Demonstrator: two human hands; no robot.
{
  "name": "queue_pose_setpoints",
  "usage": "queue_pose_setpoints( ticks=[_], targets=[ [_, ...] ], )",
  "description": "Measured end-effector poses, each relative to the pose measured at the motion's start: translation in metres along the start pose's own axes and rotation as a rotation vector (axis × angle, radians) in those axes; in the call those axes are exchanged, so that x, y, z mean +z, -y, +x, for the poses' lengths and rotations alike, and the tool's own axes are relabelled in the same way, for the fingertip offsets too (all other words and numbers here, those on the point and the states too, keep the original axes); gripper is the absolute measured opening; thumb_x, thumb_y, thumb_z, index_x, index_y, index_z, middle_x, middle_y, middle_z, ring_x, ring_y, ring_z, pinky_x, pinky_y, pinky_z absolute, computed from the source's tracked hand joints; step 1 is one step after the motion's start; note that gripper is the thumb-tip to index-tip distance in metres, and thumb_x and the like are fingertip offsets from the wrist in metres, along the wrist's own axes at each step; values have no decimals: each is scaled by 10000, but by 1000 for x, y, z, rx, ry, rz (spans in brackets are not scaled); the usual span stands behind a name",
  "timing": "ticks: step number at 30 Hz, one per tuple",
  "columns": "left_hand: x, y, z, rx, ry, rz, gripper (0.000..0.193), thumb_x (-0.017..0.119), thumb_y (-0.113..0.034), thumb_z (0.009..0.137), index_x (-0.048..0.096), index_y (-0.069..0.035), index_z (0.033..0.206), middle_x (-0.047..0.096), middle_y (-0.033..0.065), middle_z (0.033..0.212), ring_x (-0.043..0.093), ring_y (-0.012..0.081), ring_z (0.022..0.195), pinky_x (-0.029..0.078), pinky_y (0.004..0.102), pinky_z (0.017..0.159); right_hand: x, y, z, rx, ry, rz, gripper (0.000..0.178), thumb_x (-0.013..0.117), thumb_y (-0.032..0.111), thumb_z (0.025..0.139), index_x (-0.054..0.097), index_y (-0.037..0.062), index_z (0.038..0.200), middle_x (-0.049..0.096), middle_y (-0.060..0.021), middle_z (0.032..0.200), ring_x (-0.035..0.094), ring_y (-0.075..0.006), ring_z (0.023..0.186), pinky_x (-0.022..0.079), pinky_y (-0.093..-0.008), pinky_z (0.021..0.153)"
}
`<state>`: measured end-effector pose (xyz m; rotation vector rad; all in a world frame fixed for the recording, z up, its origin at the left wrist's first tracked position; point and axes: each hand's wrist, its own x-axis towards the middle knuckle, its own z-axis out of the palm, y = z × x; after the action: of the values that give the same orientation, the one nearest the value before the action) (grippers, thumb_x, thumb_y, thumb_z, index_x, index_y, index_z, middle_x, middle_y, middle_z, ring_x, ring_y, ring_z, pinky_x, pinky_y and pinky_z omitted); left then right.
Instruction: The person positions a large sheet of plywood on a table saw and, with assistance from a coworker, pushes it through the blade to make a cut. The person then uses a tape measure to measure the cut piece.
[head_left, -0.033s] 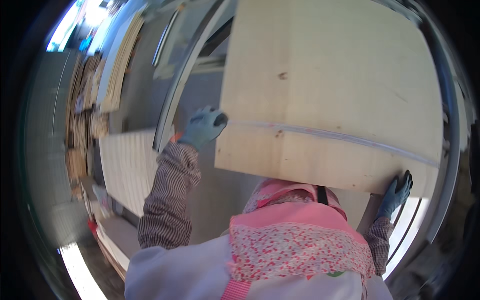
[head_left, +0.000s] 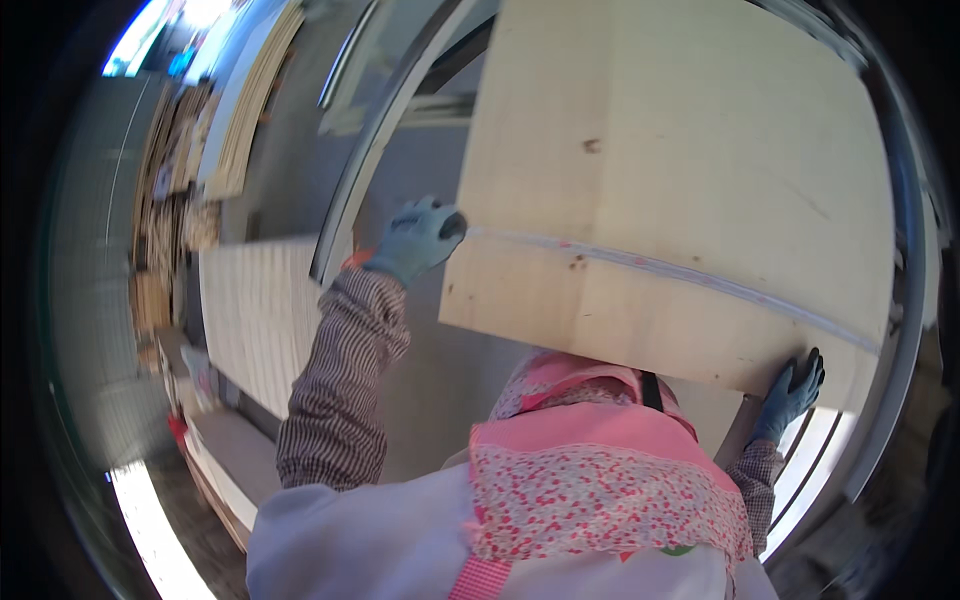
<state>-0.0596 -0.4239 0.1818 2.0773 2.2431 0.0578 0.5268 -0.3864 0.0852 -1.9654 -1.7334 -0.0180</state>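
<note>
A large pale wooden panel (head_left: pixel 680 150) with a few dark knots lies in front of me. A narrow whitish strip (head_left: pixel 735 290) with reddish marks runs across it from the left edge to the right. At the panel's left edge, by the strip's end, my left hand (head_left: pixel 415 243) in a grey-blue glove with dark fingertips is closed on the edge; its fingertips are partly hidden. My right hand (head_left: pixel 787 400), gloved alike, rests at the near right corner with fingers stretched and thumb apart.
Left of the panel runs a metal frame rail (head_left: pixel 375 130). Beyond it stand a light slatted board (head_left: pixel 258 320), stacked boards (head_left: pixel 245 120) and piled wood pieces (head_left: pixel 180 140). A curved-looking metal rail (head_left: pixel 905 300) borders the panel's right side.
The view has shifted and turned slightly, so the panel and my left hand appear a little farther right. Both hands keep their places at the panel's edges.
</note>
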Motion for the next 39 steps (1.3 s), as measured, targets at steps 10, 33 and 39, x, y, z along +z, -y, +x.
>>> queue_pose_setpoints(
  ticks=[10,33,39],
  targets=[
    [1,43,-28,-304,246,-33,256,598,-337,773,606,-230,1006,546,79,1020,522,283,979,422,424,843,30,22,4,-231,36,-254,457,455,313,904,418,132,1322,423,-92,1354,359,-277,1263,259,-433,1023],
    [12,46,-12,-349,341,-54,235,583,-369,791,614,-253,993,557,61,1025,527,272,996,435,430,849,29,19,6,-218,62,-275,433,431,293,920,419,133,1322,425,-99,1349,362,-279,1259,272,-414,1029],
    [16,49,-14,-344,328,-40,255,579,-402,793,616,-249,994,557,63,1022,523,269,1004,427,430,852,32,19,6,-241,46,-297,427,439,289,918,434,123,1311,448,-86,1333,380,-265,1251,282,-398,1029]
  ],
)
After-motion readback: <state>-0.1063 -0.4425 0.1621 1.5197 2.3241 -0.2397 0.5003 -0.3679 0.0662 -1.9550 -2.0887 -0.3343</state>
